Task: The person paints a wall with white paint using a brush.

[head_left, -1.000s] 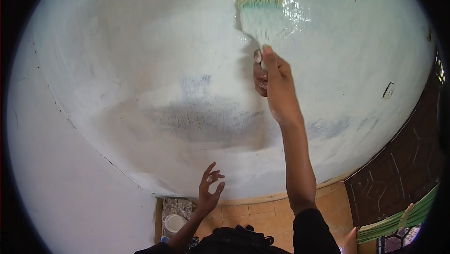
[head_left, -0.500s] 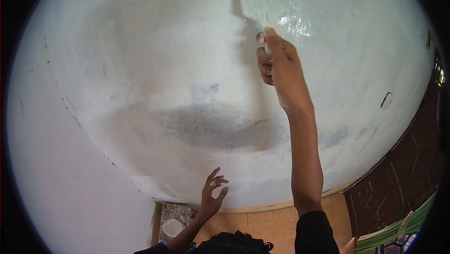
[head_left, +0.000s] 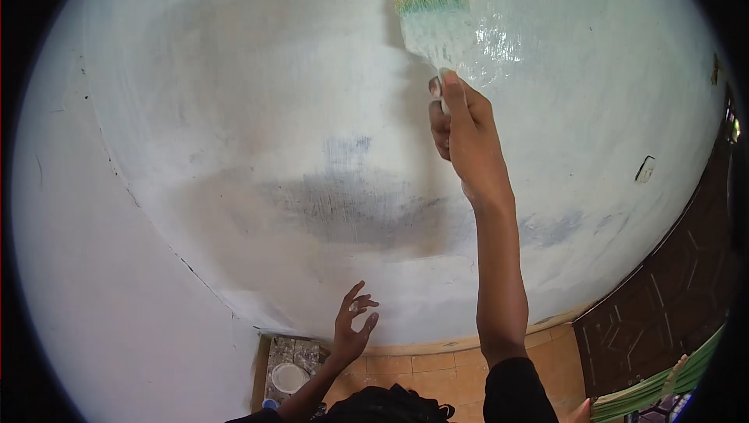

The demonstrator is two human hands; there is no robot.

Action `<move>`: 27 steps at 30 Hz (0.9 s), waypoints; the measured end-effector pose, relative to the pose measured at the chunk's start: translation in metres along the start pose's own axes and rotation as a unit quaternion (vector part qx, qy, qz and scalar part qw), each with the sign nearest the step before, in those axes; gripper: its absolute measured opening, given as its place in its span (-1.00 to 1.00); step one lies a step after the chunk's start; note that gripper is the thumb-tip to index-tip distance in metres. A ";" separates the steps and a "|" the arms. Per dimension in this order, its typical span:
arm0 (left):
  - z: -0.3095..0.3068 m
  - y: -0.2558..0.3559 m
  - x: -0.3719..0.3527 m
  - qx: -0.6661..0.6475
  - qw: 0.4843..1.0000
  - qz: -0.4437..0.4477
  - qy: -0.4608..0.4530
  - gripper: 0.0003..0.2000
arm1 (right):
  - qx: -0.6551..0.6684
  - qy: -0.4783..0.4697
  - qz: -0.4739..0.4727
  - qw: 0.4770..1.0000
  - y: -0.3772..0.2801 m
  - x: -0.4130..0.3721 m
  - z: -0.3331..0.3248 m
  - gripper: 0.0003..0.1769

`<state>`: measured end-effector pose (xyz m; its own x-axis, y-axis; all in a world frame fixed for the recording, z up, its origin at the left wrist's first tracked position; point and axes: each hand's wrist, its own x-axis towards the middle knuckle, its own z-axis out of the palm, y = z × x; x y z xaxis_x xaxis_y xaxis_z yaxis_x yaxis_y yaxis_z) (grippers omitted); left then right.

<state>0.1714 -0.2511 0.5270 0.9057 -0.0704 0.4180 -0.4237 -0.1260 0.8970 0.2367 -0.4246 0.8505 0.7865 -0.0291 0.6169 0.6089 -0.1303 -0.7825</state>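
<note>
My right hand (head_left: 466, 122) grips the handle of a wide paintbrush (head_left: 437, 29) with its bristles pointing up. The brush has pale yellow bristle tips, a green band below them and a whitish body, and it is against the pale wall (head_left: 257, 103). Wet, shiny paint shows just right of the brush. Lower down, my left hand (head_left: 355, 325) holds nothing; its fingers are apart in front of the wall's lower part, with white smears on them. Grey, darker patches mark the wall between the two hands.
A paint-spotted stand (head_left: 300, 349) at the bottom left bears a round white container (head_left: 289, 378). Orange tiles (head_left: 460, 372) cover the floor. At the right are a dark patterned panel (head_left: 632, 329) and green cloth (head_left: 663, 384). A small switch-like fitting (head_left: 644, 169) is on the wall.
My right hand and the brush have moved down a little on the wall, and the forearm has shifted slightly left. My left hand has barely moved.
</note>
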 end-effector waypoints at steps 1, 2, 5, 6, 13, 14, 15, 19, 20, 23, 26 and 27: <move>0.001 0.001 0.000 -0.001 1.000 -0.002 0.002 -0.80 | 0.003 0.004 0.004 1.000 0.010 0.005 0.000 -0.49; 0.001 0.000 0.000 -0.003 1.000 -0.004 0.005 -0.80 | 0.005 0.007 0.009 1.000 0.024 0.008 0.001 -0.49; 0.002 -0.010 -0.011 -0.048 0.999 -0.018 0.016 -0.80 | 0.004 0.028 0.076 0.997 0.097 -0.045 0.003 -0.49; 0.001 -0.010 -0.012 -0.047 0.998 -0.024 0.016 -0.80 | 0.034 0.032 0.099 0.994 0.112 -0.072 0.007 -0.49; -0.006 -0.014 -0.009 -0.016 1.000 -0.026 -0.006 -0.79 | 0.074 0.050 0.069 0.994 0.083 -0.078 0.013 -0.50; -0.006 -0.014 -0.007 -0.006 1.000 -0.015 -0.010 -0.79 | 0.059 0.061 0.074 0.994 0.076 -0.065 0.011 -0.49; -0.004 -0.014 -0.008 -0.011 1.000 -0.019 -0.008 -0.79 | 0.056 0.060 0.081 0.993 0.083 -0.060 0.008 -0.49; 0.000 -0.016 -0.008 -0.013 1.000 -0.017 -0.001 -0.79 | 0.029 0.072 0.113 0.991 0.147 -0.102 0.012 -0.48; -0.001 -0.018 -0.011 -0.007 1.000 -0.017 0.001 -0.79 | 0.046 0.073 0.157 0.984 0.167 -0.125 0.017 -0.49; -0.005 -0.020 -0.013 0.019 1.000 -0.015 -0.001 -0.79 | 0.068 0.099 0.222 0.968 0.187 -0.173 0.030 -0.49; -0.006 -0.021 -0.004 0.008 1.000 -0.013 0.000 -0.79 | 0.083 0.093 0.150 0.981 0.159 -0.152 0.029 -0.49; -0.007 -0.017 -0.001 -0.004 1.000 -0.016 -0.002 -0.79 | 0.079 0.084 0.109 0.987 0.148 -0.134 0.027 -0.49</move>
<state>0.1774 -0.2420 0.5123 0.9187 -0.0696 0.3888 -0.3947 -0.1212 0.9108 0.2245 -0.4137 0.6495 0.8811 -0.2043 0.4265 0.4451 0.0536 -0.8939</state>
